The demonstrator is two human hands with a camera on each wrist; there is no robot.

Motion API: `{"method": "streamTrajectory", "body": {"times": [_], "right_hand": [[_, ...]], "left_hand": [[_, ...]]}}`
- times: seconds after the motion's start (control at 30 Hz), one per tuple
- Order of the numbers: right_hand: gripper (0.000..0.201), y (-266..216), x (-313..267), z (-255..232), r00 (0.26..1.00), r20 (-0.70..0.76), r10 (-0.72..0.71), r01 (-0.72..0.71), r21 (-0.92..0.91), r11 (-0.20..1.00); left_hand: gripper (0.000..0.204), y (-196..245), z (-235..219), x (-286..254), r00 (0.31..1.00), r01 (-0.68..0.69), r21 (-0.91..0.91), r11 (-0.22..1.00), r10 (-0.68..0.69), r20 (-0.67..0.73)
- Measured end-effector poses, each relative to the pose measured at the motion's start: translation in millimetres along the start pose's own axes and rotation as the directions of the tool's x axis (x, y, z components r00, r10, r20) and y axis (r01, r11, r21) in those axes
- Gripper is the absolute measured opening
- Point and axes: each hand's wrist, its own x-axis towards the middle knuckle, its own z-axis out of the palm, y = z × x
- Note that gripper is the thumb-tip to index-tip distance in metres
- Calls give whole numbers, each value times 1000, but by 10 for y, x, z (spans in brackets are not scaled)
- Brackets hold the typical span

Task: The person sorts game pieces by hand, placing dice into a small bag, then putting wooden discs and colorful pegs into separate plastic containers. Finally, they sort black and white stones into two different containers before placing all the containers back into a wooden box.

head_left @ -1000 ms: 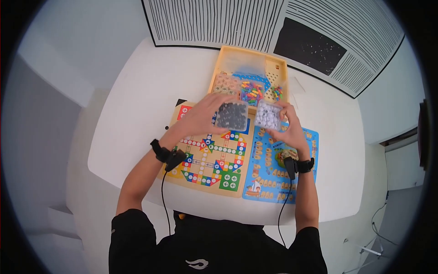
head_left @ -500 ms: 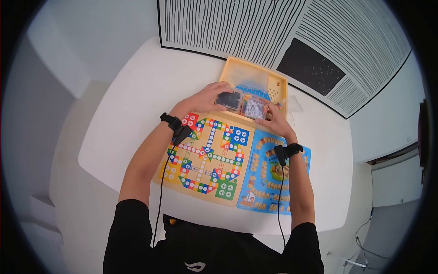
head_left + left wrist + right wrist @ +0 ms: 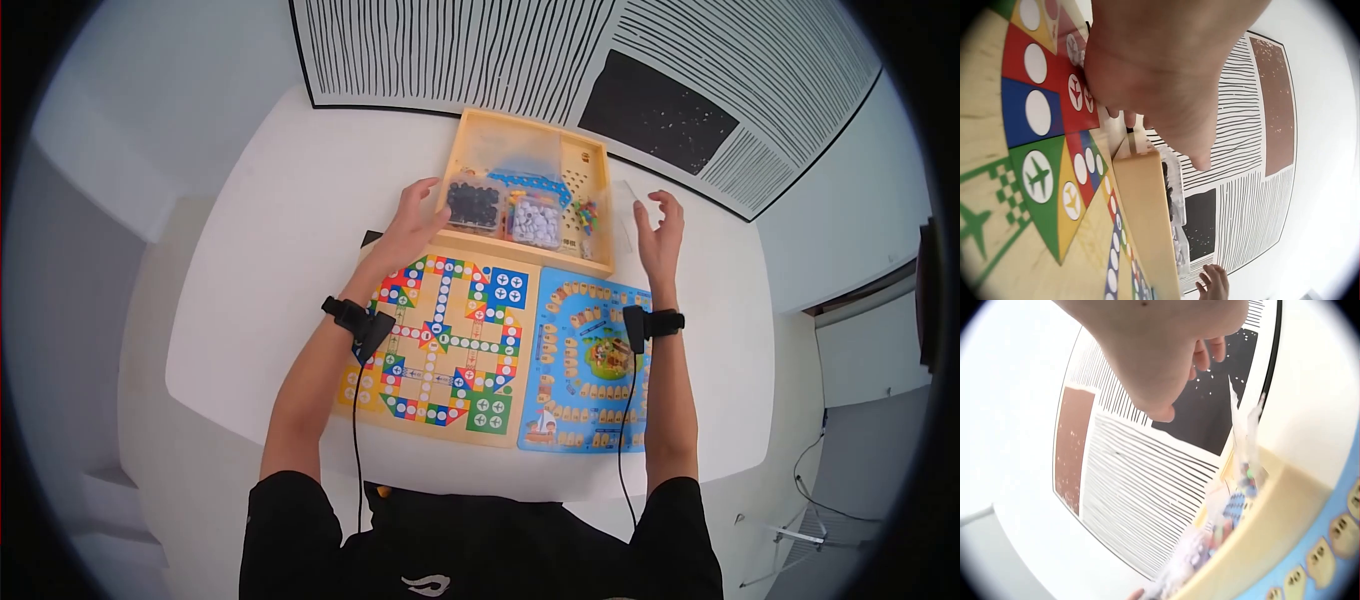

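A clear plastic box of black pieces (image 3: 474,205) and a clear box of white pieces (image 3: 535,221) sit side by side in the front left of a shallow wooden tray (image 3: 530,252). My left hand (image 3: 412,225) is at the tray's left edge, its thumb near the black pieces and its fingers loosely extended. In the left wrist view this hand (image 3: 1154,81) is beside the tray's corner, holding nothing. Right of the tray my right hand (image 3: 660,235) hovers with relaxed fingers, close to a clear plastic bag (image 3: 624,215). The right wrist view shows that hand (image 3: 1154,356) bare.
Small coloured pegs (image 3: 587,213) and a blue piece (image 3: 530,185) lie in the tray. In front of it are a wooden flying-chess board (image 3: 430,345) and a blue printed game sheet (image 3: 590,360). Behind the white table (image 3: 260,260) stands a striped framed panel (image 3: 440,60).
Both boxes have come down from above the boards into the tray, and both hands have let go. My left hand has drawn back leftward; the right has moved off to the right.
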Motion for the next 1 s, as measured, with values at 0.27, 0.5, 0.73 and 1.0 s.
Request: {"method": "streamTrajectory", "body": {"times": [0.27,0.5,0.73,1.0], "right_hand": [[32,535,219,178,891,359,279,-378,243,893],[36,86,258,100,906,376,196,-229,46,972],[56,18,-249,-104,880,386,278,-364,168,916],[39,-303,-363,-500,725,606,328,-565,251,786]], "left_hand": [[62,115,63,-120,990,-104,0,995,104,-96],[59,88,50,-123,989,-100,40,994,104,-105],[54,69,62,-117,984,-118,78,990,127,-123],[55,86,60,-135,983,-124,63,990,131,-127]]}}
